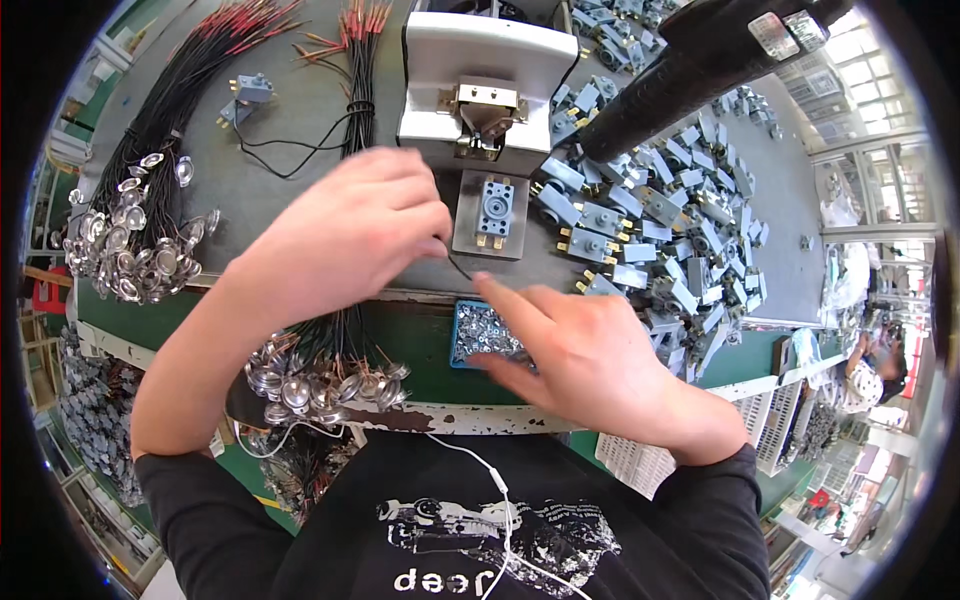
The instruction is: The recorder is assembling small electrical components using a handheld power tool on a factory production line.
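Observation:
My left hand [370, 225] is closed in a pinch, slightly blurred, in front of the bench-top machine. A short length of black wire [459, 267] runs from its fingertips toward my right index finger. My right hand [590, 355] has its index finger and thumb apart. It reaches over a small blue tray [456, 335] of tiny metal screws or terminals. Whether the index fingertip touches the wire is unclear. Just beyond the hands, a grey switch block [495, 210] with brass terminals lies on the machine's square metal plate [468, 236].
A white-and-metal machine [490, 45] stands behind the plate. A thick black tube [670, 85] slants across the right. Many loose grey switches [690, 210] are heaped there. Black wire bundles [165, 110] with round metal caps [130, 235] lie left; more caps [310, 385] hang at the front edge.

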{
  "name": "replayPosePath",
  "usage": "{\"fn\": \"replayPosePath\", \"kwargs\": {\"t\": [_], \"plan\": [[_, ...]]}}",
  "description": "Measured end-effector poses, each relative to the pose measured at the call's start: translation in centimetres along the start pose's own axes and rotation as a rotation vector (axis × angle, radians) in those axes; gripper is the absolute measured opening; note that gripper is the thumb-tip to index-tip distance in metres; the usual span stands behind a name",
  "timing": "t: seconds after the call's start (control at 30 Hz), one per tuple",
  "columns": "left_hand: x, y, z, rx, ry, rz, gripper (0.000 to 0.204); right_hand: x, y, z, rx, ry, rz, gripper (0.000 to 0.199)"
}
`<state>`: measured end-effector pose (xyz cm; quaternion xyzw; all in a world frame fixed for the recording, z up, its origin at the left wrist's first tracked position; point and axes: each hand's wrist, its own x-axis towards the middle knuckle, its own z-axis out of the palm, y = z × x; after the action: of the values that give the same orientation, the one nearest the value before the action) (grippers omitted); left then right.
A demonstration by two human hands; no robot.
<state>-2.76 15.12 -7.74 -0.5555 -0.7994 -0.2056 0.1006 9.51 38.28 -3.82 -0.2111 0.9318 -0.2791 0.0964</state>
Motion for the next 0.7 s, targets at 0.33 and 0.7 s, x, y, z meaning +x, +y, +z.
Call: {"fn": "replayPosePath", "kwargs": {"t": [0.33,0.7], "plan": [[1.2,1.3,1.4,-0.097,-0.031,-0.016,0.013,0.6,2.6,-1.1,-0.229,0.076,0.101,0.042],[-0.3,0.4,0.0,-0.237,-0.166,-0.214,0.023,0.4,5.9,1.2,0.619,0.284,-0.050,0.049]]}}
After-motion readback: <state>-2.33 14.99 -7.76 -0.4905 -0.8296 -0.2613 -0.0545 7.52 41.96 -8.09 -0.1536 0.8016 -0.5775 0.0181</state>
